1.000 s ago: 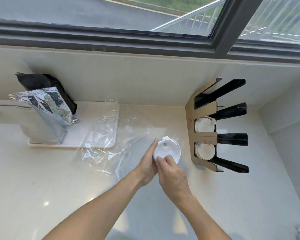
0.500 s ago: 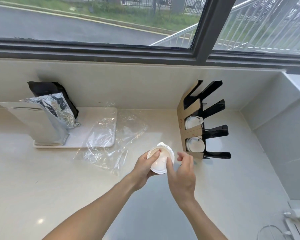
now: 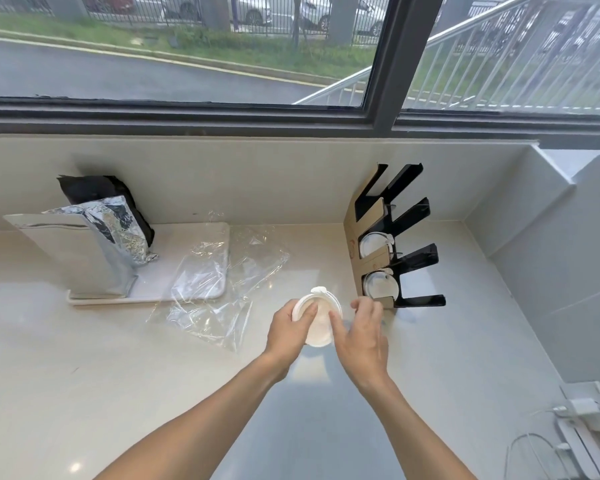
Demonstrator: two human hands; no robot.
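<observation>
— Where is the white lidded cup [image 3: 317, 320] from where you stand?

— Just below the middle of the frame, over the pale counter [image 3: 84, 375], tipped so its lid faces up and toward the person. A small tab sticks out at the lid's far edge.

— Who has hold of it?

— The left hand [image 3: 290, 329] grips it from the left side, thumb laid across the lid. The right hand [image 3: 361, 330] holds nothing: its forefinger is stretched out and touches the lid's right rim, the other fingers loosely bent.

— Does the cup sit on the counter?

— I can't tell; the hands hide its base.

— And around it?

— Just right of the right hand stands a cardboard-and-black rack [image 3: 395, 237] with two white lids slotted in. To the left a crumpled clear plastic sheet [image 3: 222, 289] lies partly over a white tray [image 3: 201, 233]. On that tray, at the left of the frame, stands a silver foil bag [image 3: 84, 247] with a black bag [image 3: 97, 188] behind it
</observation>
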